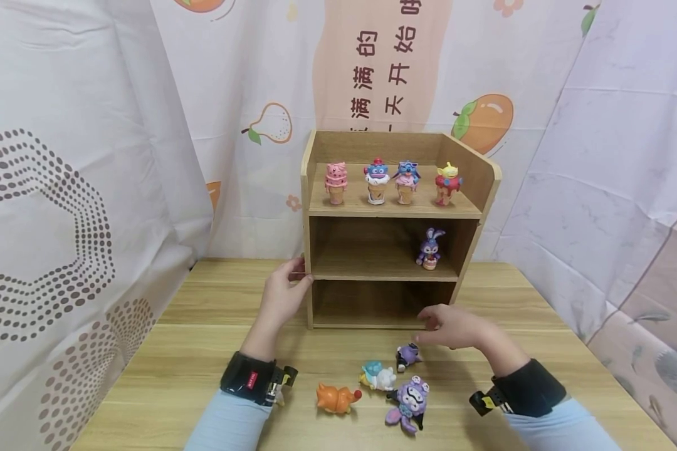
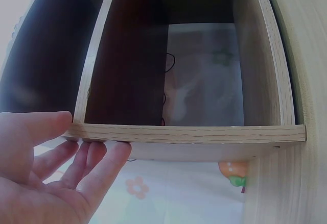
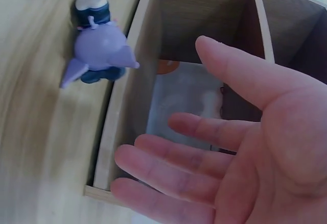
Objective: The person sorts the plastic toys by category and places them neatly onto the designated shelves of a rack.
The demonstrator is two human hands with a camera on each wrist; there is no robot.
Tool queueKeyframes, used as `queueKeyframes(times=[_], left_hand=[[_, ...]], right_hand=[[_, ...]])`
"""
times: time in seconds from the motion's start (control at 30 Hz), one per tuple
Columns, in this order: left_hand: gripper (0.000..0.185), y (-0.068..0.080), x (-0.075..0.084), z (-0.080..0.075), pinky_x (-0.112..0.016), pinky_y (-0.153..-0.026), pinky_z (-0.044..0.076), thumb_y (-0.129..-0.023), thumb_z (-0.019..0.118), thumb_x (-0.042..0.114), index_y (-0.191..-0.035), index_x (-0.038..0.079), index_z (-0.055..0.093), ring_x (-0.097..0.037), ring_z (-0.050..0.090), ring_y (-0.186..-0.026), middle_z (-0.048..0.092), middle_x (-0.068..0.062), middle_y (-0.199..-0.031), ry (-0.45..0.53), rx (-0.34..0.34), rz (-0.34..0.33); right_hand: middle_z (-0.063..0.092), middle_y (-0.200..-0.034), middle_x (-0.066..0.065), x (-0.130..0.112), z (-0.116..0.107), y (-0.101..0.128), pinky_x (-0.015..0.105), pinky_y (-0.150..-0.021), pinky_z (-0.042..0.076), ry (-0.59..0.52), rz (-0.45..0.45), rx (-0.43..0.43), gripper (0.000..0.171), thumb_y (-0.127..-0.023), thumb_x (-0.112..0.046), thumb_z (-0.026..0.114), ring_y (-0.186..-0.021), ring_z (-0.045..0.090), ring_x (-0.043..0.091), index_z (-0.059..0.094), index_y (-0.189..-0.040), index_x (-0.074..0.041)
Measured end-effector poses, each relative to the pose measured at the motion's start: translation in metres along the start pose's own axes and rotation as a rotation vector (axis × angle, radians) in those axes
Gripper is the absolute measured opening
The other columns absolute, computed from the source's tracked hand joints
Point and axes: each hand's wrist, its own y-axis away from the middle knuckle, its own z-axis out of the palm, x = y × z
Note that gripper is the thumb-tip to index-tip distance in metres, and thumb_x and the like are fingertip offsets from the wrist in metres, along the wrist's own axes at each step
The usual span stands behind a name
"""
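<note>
A three-tier wooden shelf (image 1: 372, 263) stands at the back of the table. My left hand (image 1: 300, 270) holds its left side wall, thumb on the front edge and fingers on the outer face; the left wrist view shows that hand (image 2: 84, 137) on the wall's edge (image 2: 189, 132). My right hand (image 1: 423, 329) hovers with relaxed fingers, holding nothing, just above a small purple figure (image 1: 409, 356) on the table. In the right wrist view the open palm (image 3: 163, 101) is in front of the bottom compartment (image 3: 122, 112), with the purple figure (image 3: 99, 48) beyond the fingertips.
Several ice-cream-cone figures (image 1: 392, 181) line the top shelf. A purple rabbit figure (image 1: 430, 248) stands on the middle shelf at the right. An orange figure (image 1: 335, 398), a white and teal one (image 1: 379, 377) and a bigger purple one (image 1: 409, 403) lie on the table (image 1: 203, 351).
</note>
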Motion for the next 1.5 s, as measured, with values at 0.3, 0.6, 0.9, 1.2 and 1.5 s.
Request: queueKeyframes(times=[0.3,0.6,0.9,1.2,1.5], left_hand=[[0.044,0.0,-0.001,0.0,-0.043,-0.096,0.055,-0.094,0.07,0.009,-0.136,-0.003,0.061,-0.032,0.066,-0.109,0.066,-0.017,-0.121,-0.006,0.004,0.0],[0.043,-0.001,-0.001,0.0,-0.042,-0.096,0.056,-0.094,0.07,0.008,-0.135,-0.003,0.061,-0.032,0.067,-0.108,0.066,-0.018,-0.121,-0.011,0.004,0.005],[0.042,-0.001,-0.002,0.0,-0.042,-0.094,0.056,-0.094,0.071,0.008,-0.133,-0.003,0.062,-0.032,0.067,-0.108,0.067,-0.017,-0.12,-0.008,0.008,0.006],[0.041,-0.001,-0.002,0.0,-0.042,-0.094,0.057,-0.094,0.07,0.008,-0.132,-0.003,0.063,-0.031,0.067,-0.107,0.066,-0.018,-0.12,-0.001,0.008,0.011],[0.043,-0.001,-0.003,0.0,-0.042,-0.094,0.057,-0.094,0.071,0.009,-0.134,-0.003,0.062,-0.032,0.067,-0.107,0.067,-0.018,-0.119,-0.001,0.005,0.011]], right_hand=[[0.069,-0.114,0.017,0.004,0.01,-0.004,0.042,-0.06,0.061,-0.061,0.093,-0.055,0.059,-0.089,-0.032,0.079,-0.095,0.066,0.026,0.061,-0.13,0.006],[0.07,-0.11,0.014,0.004,0.022,-0.008,0.043,-0.059,0.061,-0.038,0.133,-0.1,0.055,-0.087,-0.035,0.081,-0.091,0.066,0.023,0.066,-0.124,0.004],[0.068,-0.096,0.005,0.001,0.03,-0.011,0.044,-0.053,0.061,-0.012,0.151,-0.123,0.043,-0.087,-0.034,0.08,-0.08,0.066,0.021,0.07,-0.114,-0.002],[0.064,-0.085,0.005,-0.001,0.035,-0.017,0.043,-0.052,0.061,0.001,0.183,-0.132,0.038,-0.088,-0.034,0.079,-0.074,0.066,0.021,0.071,-0.111,-0.005],[0.063,-0.079,0.007,-0.001,0.037,-0.021,0.042,-0.052,0.061,0.013,0.2,-0.148,0.027,-0.09,-0.031,0.078,-0.07,0.065,0.022,0.071,-0.103,-0.009]])
